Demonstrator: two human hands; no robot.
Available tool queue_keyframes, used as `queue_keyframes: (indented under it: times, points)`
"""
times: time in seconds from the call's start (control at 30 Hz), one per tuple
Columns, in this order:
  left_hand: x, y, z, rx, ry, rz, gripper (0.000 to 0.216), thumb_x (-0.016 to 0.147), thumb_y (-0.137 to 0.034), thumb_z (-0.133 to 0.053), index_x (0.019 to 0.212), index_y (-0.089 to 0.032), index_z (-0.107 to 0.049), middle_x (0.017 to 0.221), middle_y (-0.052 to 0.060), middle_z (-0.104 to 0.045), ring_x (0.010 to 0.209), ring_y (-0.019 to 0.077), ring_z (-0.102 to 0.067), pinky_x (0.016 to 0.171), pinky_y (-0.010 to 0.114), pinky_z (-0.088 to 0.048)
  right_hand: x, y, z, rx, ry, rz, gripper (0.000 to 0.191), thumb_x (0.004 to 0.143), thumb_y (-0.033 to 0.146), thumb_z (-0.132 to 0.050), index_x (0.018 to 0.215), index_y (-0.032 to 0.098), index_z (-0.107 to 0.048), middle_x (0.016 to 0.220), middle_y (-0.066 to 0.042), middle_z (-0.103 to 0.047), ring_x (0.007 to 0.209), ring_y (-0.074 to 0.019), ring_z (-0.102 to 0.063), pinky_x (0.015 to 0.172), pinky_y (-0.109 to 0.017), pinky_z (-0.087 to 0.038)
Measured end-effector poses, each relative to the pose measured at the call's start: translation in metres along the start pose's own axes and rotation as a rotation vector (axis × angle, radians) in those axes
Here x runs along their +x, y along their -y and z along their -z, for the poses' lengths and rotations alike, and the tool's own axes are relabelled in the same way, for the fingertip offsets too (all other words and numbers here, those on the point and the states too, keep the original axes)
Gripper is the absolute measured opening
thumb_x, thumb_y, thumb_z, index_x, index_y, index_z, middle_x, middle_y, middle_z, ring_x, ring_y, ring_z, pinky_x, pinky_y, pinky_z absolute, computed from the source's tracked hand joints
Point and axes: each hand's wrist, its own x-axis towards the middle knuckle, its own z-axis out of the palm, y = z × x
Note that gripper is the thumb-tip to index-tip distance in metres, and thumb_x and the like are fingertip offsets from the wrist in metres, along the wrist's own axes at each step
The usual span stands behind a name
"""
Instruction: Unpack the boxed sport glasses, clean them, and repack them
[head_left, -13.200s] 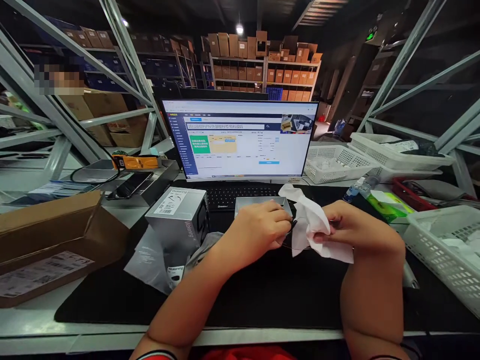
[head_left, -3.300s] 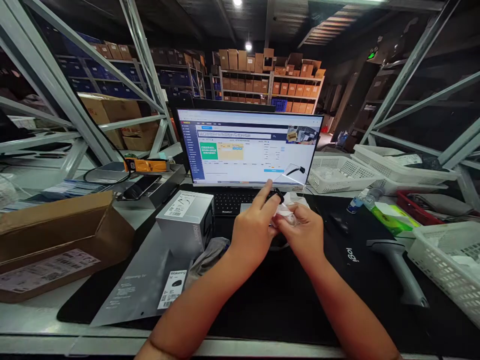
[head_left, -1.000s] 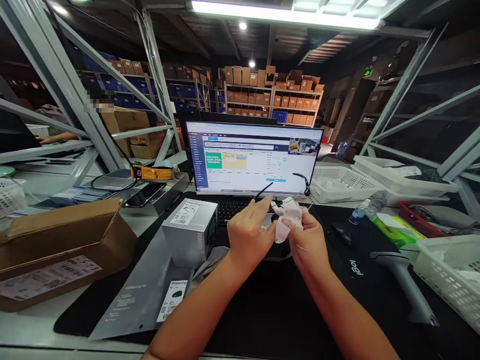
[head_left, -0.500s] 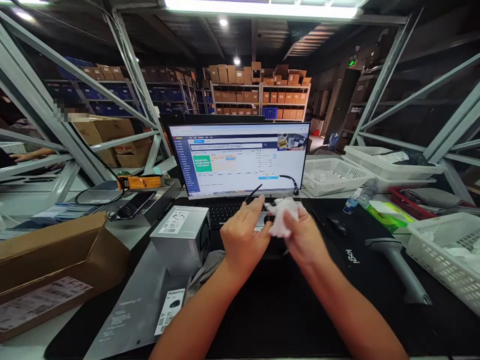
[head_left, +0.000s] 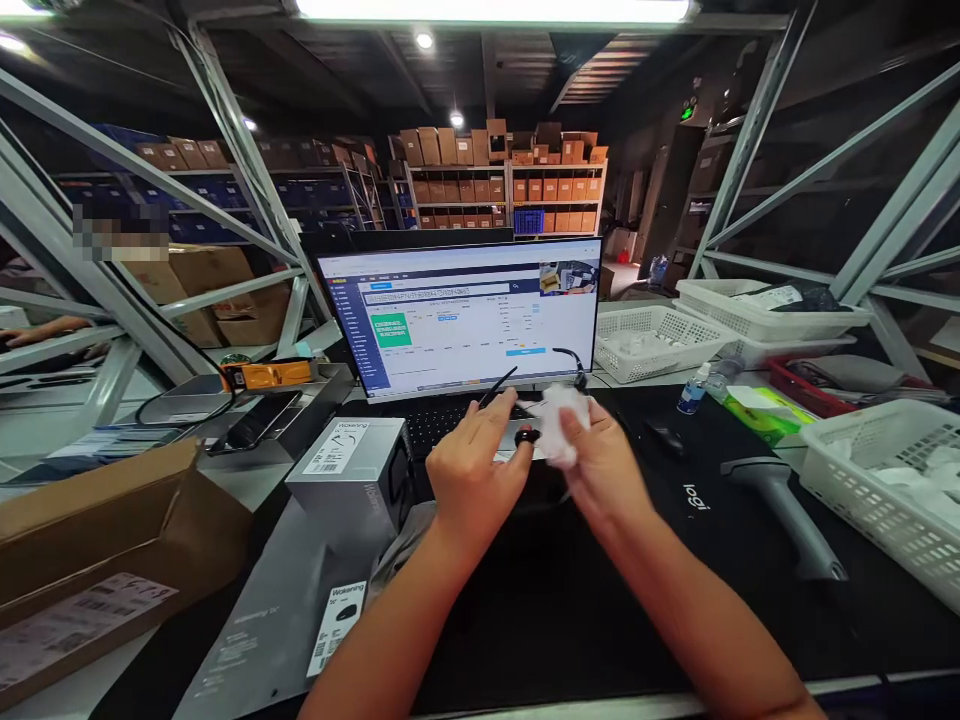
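Observation:
My left hand (head_left: 474,462), fingers partly wrapped, is closed on a black thin-armed device (head_left: 527,436) that looks like a headset; its exact kind is partly hidden. One slim dark arm sticks up past my fingers, and a curved black end shows above my right hand (head_left: 606,458). That hand is closed on a crumpled white tissue (head_left: 562,422), pressed against the device and slightly blurred. Left of my hands, a silver-grey box (head_left: 352,490) printed "Wakening" stands by a grey bag (head_left: 247,620). A white label card (head_left: 337,625) lies beside my left forearm.
Behind my hands stand a monitor (head_left: 472,335) and a keyboard (head_left: 435,425). An opened cardboard box (head_left: 112,530) is at left. On the right are a barcode scanner (head_left: 795,520), a mouse (head_left: 665,437), a small bottle (head_left: 694,390) and white baskets (head_left: 885,490). Another person's arm shows far left.
My right hand and the tissue have shifted slightly across the device, exposing more of its round black part. The whole view has moved a little; both hands keep their holds.

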Motion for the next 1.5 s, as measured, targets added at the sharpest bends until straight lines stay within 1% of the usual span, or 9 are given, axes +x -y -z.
queue_keyframes:
  times: [0.13,0.23,0.4,0.57,0.7,0.93,1.2,1.33,1.5]
  points:
    - [0.001,0.006,0.001,0.027,0.044,0.054,0.039,0.084,-0.022,-0.07,0.124,-0.019,-0.069,0.114,0.007,-0.077,0.098,0.026,-0.077,0.1,0.041,-0.06,-0.002,-0.015,-0.006,-0.025,0.003,-0.051,0.041,0.053,0.035,-0.098,0.083,0.019,-0.074,0.077,-0.001,-0.076,0.063,-0.015,-0.066,0.055,-0.025,-0.055]
    - [0.002,0.004,0.002,-0.016,0.1,0.075,0.042,0.081,-0.016,-0.067,0.123,-0.022,-0.07,0.111,0.003,-0.078,0.097,0.0235,-0.077,0.104,0.041,-0.058,0.013,0.003,0.002,0.017,0.062,-0.154,0.046,0.047,0.04,-0.1,0.079,0.019,-0.074,0.07,0.001,-0.073,0.057,-0.0128,-0.063,0.052,-0.023,-0.054]
    - [0.004,0.001,0.005,-0.056,0.074,0.053,0.041,0.081,-0.014,-0.066,0.121,-0.022,-0.071,0.11,0.003,-0.079,0.097,0.0217,-0.077,0.105,0.041,-0.057,0.024,0.032,0.013,0.02,0.096,-0.148,0.045,0.049,0.046,-0.099,0.073,0.019,-0.071,0.063,0.003,-0.068,0.05,-0.0075,-0.056,0.046,-0.017,-0.048]
    - [0.007,0.005,0.008,-0.007,0.034,0.07,0.037,0.082,-0.014,-0.066,0.118,-0.022,-0.072,0.112,0.004,-0.078,0.101,0.0233,-0.076,0.103,0.039,-0.058,0.007,0.018,0.005,-0.032,0.094,-0.064,0.039,0.059,0.044,-0.096,0.076,0.017,-0.074,0.064,0.002,-0.068,0.05,-0.0087,-0.056,0.043,-0.019,-0.045]
    - [0.005,0.005,0.009,-0.014,0.018,0.045,0.035,0.085,-0.02,-0.068,0.12,-0.019,-0.071,0.113,0.006,-0.078,0.101,0.0248,-0.076,0.102,0.04,-0.058,-0.011,-0.004,-0.002,-0.096,0.033,-0.009,0.036,0.058,0.032,-0.096,0.085,0.019,-0.076,0.082,-0.002,-0.077,0.065,-0.0147,-0.067,0.057,-0.024,-0.055]
    - [0.008,0.009,0.013,-0.111,0.158,0.116,0.043,0.078,-0.014,-0.066,0.119,-0.025,-0.072,0.11,0.001,-0.079,0.097,0.0229,-0.077,0.107,0.045,-0.055,0.006,0.011,0.003,-0.006,0.073,-0.176,0.041,0.051,0.035,-0.099,0.08,0.019,-0.076,0.073,-0.001,-0.075,0.058,-0.0147,-0.066,0.053,-0.024,-0.054]
    - [0.018,0.024,0.024,-0.161,0.274,0.224,0.045,0.076,-0.015,-0.066,0.118,-0.027,-0.074,0.114,-0.001,-0.077,0.103,0.0239,-0.076,0.114,0.05,-0.049,0.022,0.031,0.021,-0.273,0.132,-0.2,0.043,0.056,0.048,-0.095,0.059,0.015,-0.068,0.048,0.001,-0.059,0.035,-0.0073,-0.043,0.03,-0.018,-0.033]
    - [0.024,0.041,0.038,-0.207,0.308,0.308,0.05,0.074,-0.012,-0.065,0.12,-0.03,-0.074,0.116,-0.002,-0.077,0.109,0.025,-0.073,0.117,0.05,-0.045,0.034,0.054,0.045,-0.523,0.061,-0.107,0.045,0.047,0.048,-0.097,0.064,0.014,-0.072,0.05,-0.001,-0.062,0.036,-0.0093,-0.046,0.03,-0.019,-0.033]
    - [0.028,0.051,0.053,-0.304,0.319,0.311,0.048,0.074,-0.013,-0.065,0.119,-0.028,-0.075,0.117,-0.001,-0.076,0.112,0.0253,-0.072,0.122,0.053,-0.038,0.039,0.087,0.076,-0.572,-0.075,0.299,0.046,0.05,0.051,-0.097,0.074,0.018,-0.075,0.06,0.001,-0.066,0.045,-0.0108,-0.052,0.04,-0.022,-0.043]
